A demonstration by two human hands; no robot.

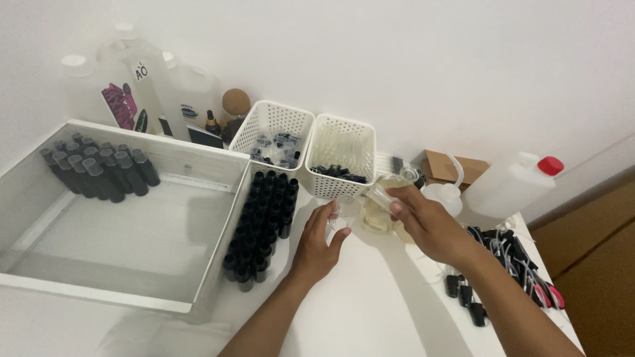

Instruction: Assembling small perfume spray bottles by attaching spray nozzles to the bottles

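White table, pink-labelled jug, red-capped jug

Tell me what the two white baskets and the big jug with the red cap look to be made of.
The two white baskets look like moulded plastic: matte, thin walls pierced with rows of small holes. The jug with the red cap seems to be translucent plastic, milky and softly glossy; its cap looks like opaque hard plastic.

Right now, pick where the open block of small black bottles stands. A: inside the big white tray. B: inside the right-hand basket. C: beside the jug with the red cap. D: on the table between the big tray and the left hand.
D: the black bottles stand in rows on the table, just outside the wall of the big tray, with the left hand to their right.
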